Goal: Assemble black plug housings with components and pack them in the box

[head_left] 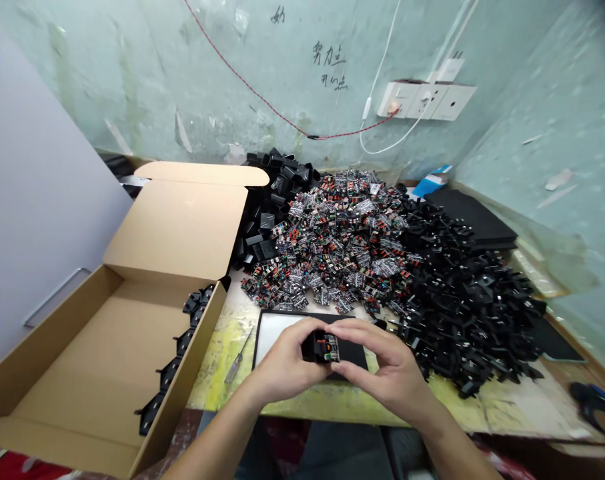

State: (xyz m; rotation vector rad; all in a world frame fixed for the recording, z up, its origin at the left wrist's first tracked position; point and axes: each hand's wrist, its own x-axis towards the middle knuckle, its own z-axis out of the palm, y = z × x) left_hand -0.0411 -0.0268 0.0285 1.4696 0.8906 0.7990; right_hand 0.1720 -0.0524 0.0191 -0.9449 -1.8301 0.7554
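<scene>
Between my two hands is a small black plastic housing [309, 348] with a circuit board [328, 347] at its open right end. My left hand [288, 357] is closed around the housing, thumb below and fingers above. My right hand [385, 357] pinches the board's edges from the right, fingers on top and thumb underneath. How deep the board sits in the housing is hidden. Beneath both hands lies a shallow black tray [258, 343] with a white sheet [277, 332] at its left part.
A screwdriver [237, 360] lies left of the tray. An open cardboard box [82, 340] holds several black units [169, 373] along its right wall. Behind are piles of black housings [267, 223], circuit boards [342, 233] and black parts with metal pins [467, 300]. Sockets [427, 100] are on the wall.
</scene>
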